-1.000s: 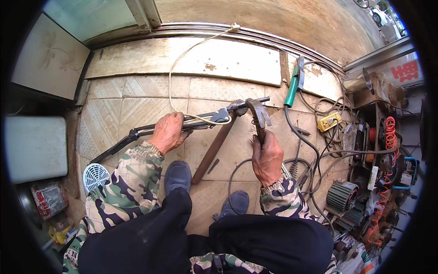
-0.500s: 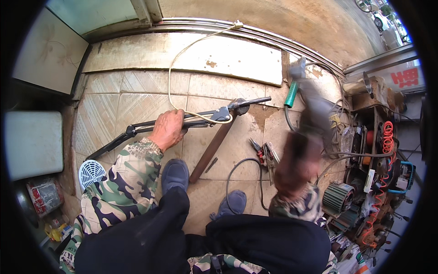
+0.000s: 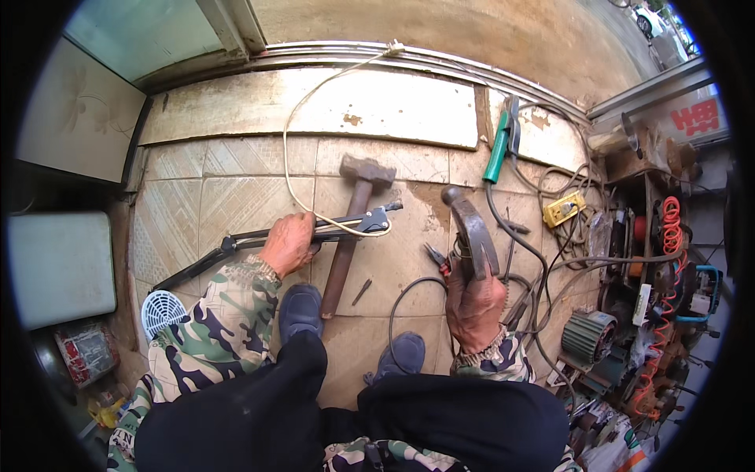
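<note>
Head cam (L of pair, fisheye) looks steeply down fr. this side of sledgehammer (image 3: 340,265), fairly near; wide FOV runs fr. trousers (image 3: 464,413) nearside of it to door track (image 3: 330,52) beyond.

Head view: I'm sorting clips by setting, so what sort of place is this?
Probably a small repair workshop: a claw hammer in the right hand, a green-handled clamp beyond it, and what looks like a motor further right.

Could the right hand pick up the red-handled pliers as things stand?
Probably not: the right hand looks close to the pliers, but it grips the claw hammer, which likely needs setting down first.
</note>
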Motion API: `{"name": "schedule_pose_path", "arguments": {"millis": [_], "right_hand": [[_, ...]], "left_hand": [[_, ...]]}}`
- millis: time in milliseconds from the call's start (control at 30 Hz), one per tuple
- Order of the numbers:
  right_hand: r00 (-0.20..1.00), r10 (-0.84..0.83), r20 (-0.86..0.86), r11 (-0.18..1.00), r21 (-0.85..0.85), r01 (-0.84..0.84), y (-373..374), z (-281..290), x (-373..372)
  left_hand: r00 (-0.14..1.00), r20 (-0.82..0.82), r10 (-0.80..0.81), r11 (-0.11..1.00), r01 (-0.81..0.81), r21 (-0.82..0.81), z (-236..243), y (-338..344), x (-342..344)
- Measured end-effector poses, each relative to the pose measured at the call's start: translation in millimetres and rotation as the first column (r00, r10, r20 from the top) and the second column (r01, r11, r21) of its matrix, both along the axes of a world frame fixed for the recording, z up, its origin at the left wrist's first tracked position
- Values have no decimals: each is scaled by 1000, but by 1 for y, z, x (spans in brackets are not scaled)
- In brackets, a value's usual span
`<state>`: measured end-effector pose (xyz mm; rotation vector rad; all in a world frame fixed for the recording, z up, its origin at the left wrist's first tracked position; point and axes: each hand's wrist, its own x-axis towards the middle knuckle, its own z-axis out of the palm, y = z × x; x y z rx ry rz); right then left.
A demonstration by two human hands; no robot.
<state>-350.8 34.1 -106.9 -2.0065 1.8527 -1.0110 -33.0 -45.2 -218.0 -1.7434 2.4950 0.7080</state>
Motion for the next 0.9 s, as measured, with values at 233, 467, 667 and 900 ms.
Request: {"name": "schedule_pose_path", "arguments": {"millis": [233,467,667,900], "right_hand": [[872,-277,404,779,626,-43,69,-78,-3],[523,-505,686,580,719,-383,86,-110,17],[487,-513,707,554,706,-441,89,-127,18],[514,-522,681,551,729,-406,87,-127,12]], "left_hand": [[964,-266,19,1000,-24,-18,71,14,8],[968,-248,37,995,-58,-78,102,16,11],[979,-200,46,997,-59,-58,109,18,13],[974,-219,52,999,-51,11,111,15,10]]}}
